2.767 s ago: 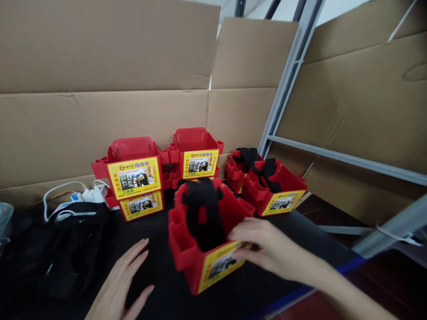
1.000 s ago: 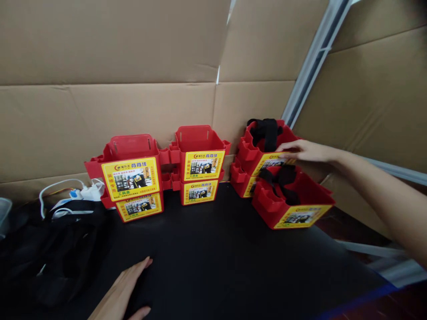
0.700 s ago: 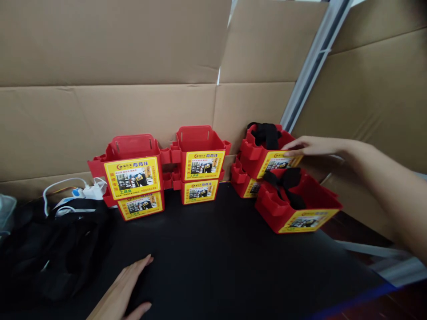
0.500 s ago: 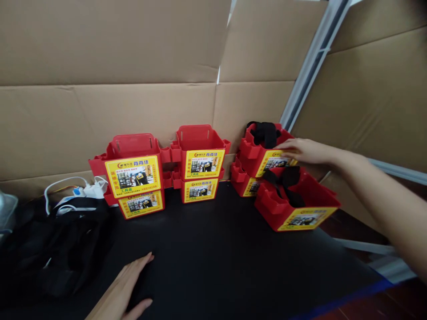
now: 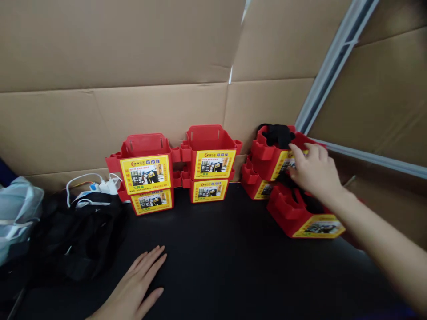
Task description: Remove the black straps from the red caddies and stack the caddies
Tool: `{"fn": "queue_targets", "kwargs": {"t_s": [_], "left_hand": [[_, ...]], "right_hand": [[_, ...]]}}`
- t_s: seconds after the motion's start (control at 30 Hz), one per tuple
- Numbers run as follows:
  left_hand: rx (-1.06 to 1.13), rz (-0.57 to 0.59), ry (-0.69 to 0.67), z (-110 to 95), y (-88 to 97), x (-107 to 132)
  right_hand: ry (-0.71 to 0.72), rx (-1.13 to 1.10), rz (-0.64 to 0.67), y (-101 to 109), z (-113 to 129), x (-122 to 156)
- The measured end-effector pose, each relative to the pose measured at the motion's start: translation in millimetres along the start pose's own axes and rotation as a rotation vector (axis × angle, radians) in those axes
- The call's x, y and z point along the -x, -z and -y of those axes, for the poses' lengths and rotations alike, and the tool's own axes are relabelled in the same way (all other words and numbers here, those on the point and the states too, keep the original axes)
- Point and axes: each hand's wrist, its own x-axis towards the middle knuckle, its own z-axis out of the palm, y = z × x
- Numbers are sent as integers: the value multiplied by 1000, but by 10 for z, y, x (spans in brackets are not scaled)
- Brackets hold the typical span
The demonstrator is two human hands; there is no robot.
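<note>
Red plastic boxes with yellow labels stand along the cardboard wall. At the right, one box with a black strap sits stacked on another red box. My right hand rests against the front label of that top box, fingers spread and holding nothing. Under my wrist lies a third red box with a black strap inside. My left hand lies flat and open on the black table, away from the boxes.
Two more stacks of two red boxes stand at the left and the middle. A black cloth heap, white cables and a plug and a clear bag lie at the left. A grey metal post rises at the right.
My right hand carried the strapped box from the table's front onto the box at the right, then slid down across its label. My left hand stayed flat on the table.
</note>
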Motion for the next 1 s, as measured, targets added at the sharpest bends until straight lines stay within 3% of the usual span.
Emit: {"fn": "queue_targets", "kwargs": {"t_s": [0.07,0.13,0.27,0.33,0.5,0.67,0.87,1.0], "left_hand": [[-41,6,-30,-10,17,-53],[-60,21,-64,10,29,-144],[-58,57,-97,118,43,-442],[-48,59,-98,177,39,-599],[-39,48,-111,261,-21,-786],[-16,1,-113,283,-76,-754],[21,15,-106,304,-65,-743],[46,14,-103,320,-57,-747]], "right_hand": [[14,-140,-100,60,419,280],[198,-427,-36,76,926,642],[671,-832,400,24,1818,1332],[737,-887,524,-21,2051,1497],[695,-911,580,-172,2137,1488],[643,-941,647,-265,2140,1471],[683,-953,711,-234,2130,1448],[708,-934,638,-239,2116,1487]]}}
